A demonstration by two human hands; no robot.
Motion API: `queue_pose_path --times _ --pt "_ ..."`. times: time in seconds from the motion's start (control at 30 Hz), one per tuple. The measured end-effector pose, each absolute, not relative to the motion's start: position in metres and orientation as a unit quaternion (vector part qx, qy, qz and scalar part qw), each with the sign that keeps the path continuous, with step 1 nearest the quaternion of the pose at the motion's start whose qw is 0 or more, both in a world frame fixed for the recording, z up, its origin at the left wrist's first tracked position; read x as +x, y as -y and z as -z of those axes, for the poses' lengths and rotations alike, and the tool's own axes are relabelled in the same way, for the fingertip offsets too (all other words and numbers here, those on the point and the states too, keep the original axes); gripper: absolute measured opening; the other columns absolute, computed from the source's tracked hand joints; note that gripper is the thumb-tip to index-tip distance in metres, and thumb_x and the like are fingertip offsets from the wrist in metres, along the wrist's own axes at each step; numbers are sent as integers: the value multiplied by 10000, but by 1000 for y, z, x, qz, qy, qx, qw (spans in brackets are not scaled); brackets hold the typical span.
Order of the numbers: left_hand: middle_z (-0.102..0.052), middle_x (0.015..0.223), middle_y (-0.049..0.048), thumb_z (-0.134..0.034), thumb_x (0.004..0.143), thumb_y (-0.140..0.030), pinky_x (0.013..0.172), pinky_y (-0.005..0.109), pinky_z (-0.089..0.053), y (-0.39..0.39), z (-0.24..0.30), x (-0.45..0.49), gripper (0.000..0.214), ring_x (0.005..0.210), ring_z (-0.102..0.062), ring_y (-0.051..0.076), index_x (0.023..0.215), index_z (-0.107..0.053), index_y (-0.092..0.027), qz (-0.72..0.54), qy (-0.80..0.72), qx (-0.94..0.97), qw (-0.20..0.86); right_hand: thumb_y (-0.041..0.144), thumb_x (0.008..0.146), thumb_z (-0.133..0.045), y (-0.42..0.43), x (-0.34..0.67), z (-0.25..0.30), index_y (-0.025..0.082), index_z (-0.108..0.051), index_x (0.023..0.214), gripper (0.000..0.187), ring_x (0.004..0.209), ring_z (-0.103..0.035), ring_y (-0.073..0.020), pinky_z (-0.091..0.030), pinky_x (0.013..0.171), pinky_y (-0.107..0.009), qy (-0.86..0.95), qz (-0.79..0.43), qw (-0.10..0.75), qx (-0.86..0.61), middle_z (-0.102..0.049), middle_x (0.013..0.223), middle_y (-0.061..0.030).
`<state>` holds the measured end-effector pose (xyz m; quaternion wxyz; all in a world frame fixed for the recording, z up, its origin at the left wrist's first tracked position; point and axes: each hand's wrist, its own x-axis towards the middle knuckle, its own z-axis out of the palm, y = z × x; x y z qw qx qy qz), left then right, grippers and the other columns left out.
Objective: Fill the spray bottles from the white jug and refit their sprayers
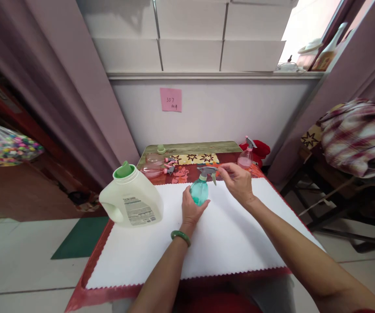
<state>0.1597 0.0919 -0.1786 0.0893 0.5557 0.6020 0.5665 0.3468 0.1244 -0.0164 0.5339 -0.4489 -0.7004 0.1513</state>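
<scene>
A teal spray bottle (199, 192) with a grey trigger head stands tilted slightly over the white mat. My left hand (191, 208), with a green bangle on its wrist, is wrapped around the bottle's body. The fingers of my right hand (238, 180) are pinched at the tip of the grey spray head (208, 171), on the nozzle end. To the left is a large pale detergent jug (135, 195) with its green spout uncapped and a printed label facing me.
Two pink spray bottles (153, 171) lie behind the jug, near a green cap (161, 149). Another pink spray bottle (245, 158) stands at the back right by a red cloth item (262, 150). The white mat (233, 248) covers the table's front. A plaid cloth (360, 137) is at right.
</scene>
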Motion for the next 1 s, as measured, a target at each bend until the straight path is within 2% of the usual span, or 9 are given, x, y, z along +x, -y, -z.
queue_pose_path --times 0.1,0.2,0.27,0.4,0.5,0.6,0.7,0.83,1.0 --pt "-619 1346 180 -953 639 -486 1109 594 -498 -91 178 160 956 1296 -618 398 1424 -479 -217 -573 -607 541 100 565 943 -693 -112 332 41 241 -730 1048 343 934 -775 -260 -602 919 -411 681 -163 556 -449 -808 1062 -96" --pt "-624 1338 181 -946 633 -523 1096 588 -504 -89 176 160 969 1277 -631 395 1418 -474 -207 -577 -607 534 118 627 796 -819 -109 312 77 217 -649 1267 648 1145 -744 -317 -579 1017 -497 584 -240 599 -493 -774 1240 -151" --pt "-630 1338 182 -938 632 -522 1101 588 -500 -88 174 160 948 1283 -631 397 1403 -483 -211 -577 -602 535 134 638 738 -848 -111 298 93 213 -649 1271 710 1165 -738 -329 -587 1006 -509 535 -339 592 -499 -768 1274 -166" --pt "-651 1323 170 -945 587 -480 1080 578 -514 -85 168 160 924 1253 -659 393 1361 -506 -230 -574 -585 544 181 610 706 -870 -123 275 100 222 -734 1103 571 1024 -755 -288 -611 906 -427 482 -495 572 -442 -814 1096 -87" --pt "-687 1253 137 -963 542 -462 972 538 -567 -82 163 161 964 1086 -722 345 1351 -487 -245 -569 -572 543 230 615 691 -883 -131 270 94 218 -752 942 488 863 -719 -235 -590 836 -370 459 -517 578 -433 -787 905 -21" --pt "-711 1118 79 -969 541 -466 847 470 -590 -81 160 160 928 896 -730 274 1293 -467 -256 -570 -564 528 280 633 701 -867 -135 273 90 217 -750 909 480 807 -678 -209 -561 784 -337 466 -510 582 -429 -749 829 6" --pt "-699 1028 33 -981 518 -457 821 418 -583 -81 157 157 847 857 -710 234 1182 -492 -262 -579 -547 507 330 653 715 -841 -136 278 91 210 -759 943 505 784 -661 -203 -548 764 -334 474 -491 580 -446 -740 819 5" --pt "-708 1078 42 -987 496 -430 871 403 -577 -83 153 148 813 973 -706 244 1159 -550 -260 -595 -501 479 406 662 758 -802 -136 281 96 212 -772 982 504 797 -687 -213 -562 803 -354 473 -480 583 -454 -767 857 -13" --pt "-748 992 62 -963 554 -482 825 384 -571 -82 150 140 692 881 -717 240 1108 -650 -209 -606 -448 422 504 683 811 -750 -136 278 100 204 -759 1028 526 931 -760 -255 -594 905 -403 460 -507 593 -424 -829 976 -84"
